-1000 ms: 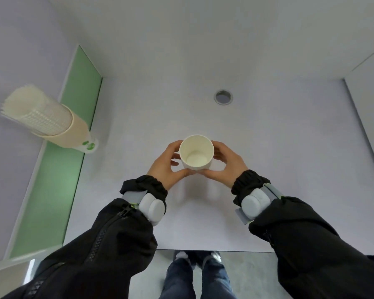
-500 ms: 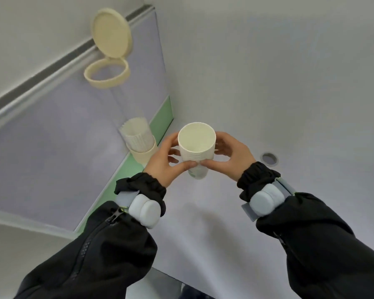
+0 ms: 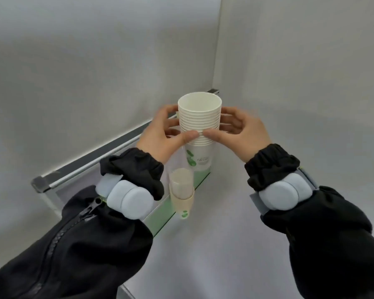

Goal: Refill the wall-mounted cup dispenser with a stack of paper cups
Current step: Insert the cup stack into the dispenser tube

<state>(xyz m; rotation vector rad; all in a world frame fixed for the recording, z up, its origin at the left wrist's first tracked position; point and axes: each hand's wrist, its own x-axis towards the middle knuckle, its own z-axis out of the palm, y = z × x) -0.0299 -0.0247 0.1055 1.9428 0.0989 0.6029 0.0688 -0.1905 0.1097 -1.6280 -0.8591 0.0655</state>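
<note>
Stack of paper cups (image 3: 199,124) raised higher than before | left hand (image 3: 163,137) and right hand (image 3: 240,134) clasp its sides | dispenser (image 3: 181,194) below, seemingly part-filled

Office break corner: wall cup dispenser (image 3: 181,196)

left hand (image 3: 160,137): raised, fingers curled in grip | right hand (image 3: 242,134): mirrored, thumbs nearly touching

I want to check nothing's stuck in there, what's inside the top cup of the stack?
The top cup shows only bare white inner wall. Its bottom is out of sight below the rim.
</note>
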